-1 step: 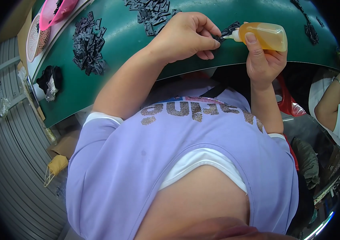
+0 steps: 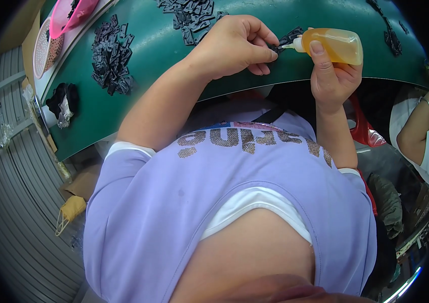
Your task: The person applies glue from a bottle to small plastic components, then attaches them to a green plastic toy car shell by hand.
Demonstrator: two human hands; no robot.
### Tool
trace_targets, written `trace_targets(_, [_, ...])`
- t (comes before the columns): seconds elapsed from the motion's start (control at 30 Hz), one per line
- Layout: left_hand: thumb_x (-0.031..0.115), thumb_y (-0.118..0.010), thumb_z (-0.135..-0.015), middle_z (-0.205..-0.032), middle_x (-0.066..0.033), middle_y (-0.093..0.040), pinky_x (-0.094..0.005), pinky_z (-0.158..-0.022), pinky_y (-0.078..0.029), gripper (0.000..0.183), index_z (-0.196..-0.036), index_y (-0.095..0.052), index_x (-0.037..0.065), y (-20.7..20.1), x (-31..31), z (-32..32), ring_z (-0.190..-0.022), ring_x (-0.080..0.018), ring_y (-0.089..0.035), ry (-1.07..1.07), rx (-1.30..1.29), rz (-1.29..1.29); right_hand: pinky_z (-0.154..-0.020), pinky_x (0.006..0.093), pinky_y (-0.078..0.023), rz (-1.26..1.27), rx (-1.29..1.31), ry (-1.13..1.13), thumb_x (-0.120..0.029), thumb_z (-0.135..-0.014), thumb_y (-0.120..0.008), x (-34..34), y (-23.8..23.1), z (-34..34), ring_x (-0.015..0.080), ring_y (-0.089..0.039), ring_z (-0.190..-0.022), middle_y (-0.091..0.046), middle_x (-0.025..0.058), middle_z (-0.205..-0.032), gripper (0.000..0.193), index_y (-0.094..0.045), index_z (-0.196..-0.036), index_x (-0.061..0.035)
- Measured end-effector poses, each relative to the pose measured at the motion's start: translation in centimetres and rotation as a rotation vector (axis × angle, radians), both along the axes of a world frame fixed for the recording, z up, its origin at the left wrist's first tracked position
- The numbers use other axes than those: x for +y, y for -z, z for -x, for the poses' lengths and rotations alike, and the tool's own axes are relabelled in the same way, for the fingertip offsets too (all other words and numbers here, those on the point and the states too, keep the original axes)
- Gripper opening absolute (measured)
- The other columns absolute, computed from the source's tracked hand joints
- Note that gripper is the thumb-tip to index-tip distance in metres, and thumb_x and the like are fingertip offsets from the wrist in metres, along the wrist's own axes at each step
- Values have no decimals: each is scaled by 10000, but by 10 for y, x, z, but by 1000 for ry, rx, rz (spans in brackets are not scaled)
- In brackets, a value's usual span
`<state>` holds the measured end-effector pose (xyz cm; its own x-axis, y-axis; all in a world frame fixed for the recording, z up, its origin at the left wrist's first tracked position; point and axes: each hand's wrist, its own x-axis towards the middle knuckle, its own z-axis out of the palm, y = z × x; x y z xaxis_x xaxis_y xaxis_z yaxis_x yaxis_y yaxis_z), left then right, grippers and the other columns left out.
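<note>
No visible change, nothing advanced: my right hand [image 2: 339, 83] clamped round the yellowish bottle [image 2: 338, 45], nozzle [image 2: 289, 46] beside my left hand [image 2: 237, 48], fingertips near-together (can't tell if gripping), black pieces [image 2: 292, 36] just beyond.

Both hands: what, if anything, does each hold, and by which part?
The right hand grips a squeeze bottle by its body. What the left hand holds near the nozzle, if anything, cannot be told.

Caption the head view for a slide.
Right hand holds a yellowish bottle, nozzle at the left hand, over a green table bearing black parts.
</note>
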<state>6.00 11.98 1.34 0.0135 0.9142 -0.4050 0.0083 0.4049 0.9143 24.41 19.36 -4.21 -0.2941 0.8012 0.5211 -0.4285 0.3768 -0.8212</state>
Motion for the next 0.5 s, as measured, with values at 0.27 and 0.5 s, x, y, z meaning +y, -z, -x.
trace_targets(0.27, [38,-672,-816,-754,-73,-629,-223,-575,-552,243,-1014,-582,-72,-1,1,0,-634,-141,-659,-24,-7,3,-846,281,-514,130,139,-94,20,-818,-684,3,1,-5,162,-639,-923,-640,97,-1034,316,-558,-1107,4])
trace_targets(0.5, [42,-674,-820,-775,-89,-641,-226,-583,-555,255,-1023,-575,-76,-1,1,-1,-652,-152,-667,-43,-4,1,-856,290,-511,69,53,-132,19,-812,-692,-1,0,-8,166,-633,-934,-636,101,-1033,338,-549,-1117,12])
